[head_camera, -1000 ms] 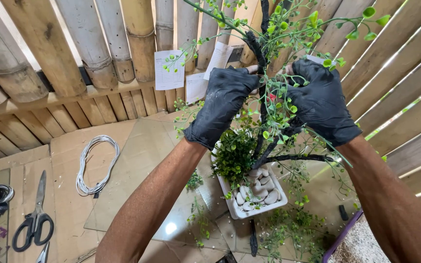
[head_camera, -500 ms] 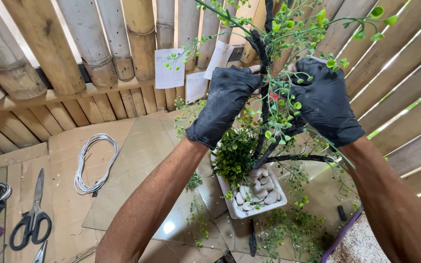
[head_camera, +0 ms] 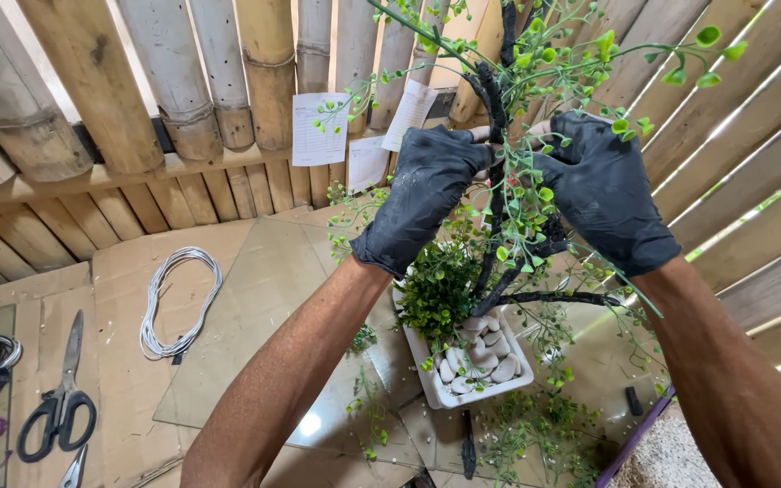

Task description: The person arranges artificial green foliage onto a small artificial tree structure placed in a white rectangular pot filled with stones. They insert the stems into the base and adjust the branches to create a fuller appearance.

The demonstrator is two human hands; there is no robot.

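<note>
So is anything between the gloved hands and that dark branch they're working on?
Nothing visible separates them: the left hand and right hand both already touch the dark branch. Only thin green leafy sprigs hang between and across the hands.

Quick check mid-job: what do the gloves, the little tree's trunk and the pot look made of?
Gloves, left hand and right hand: thin black rubber, probably nitrile, faint sheen.
Trunk: dark, rough and matte, likely wrapped wire, not wood.
Pot: white, smooth, ceramic or plastic; holds white pebbles.
</note>
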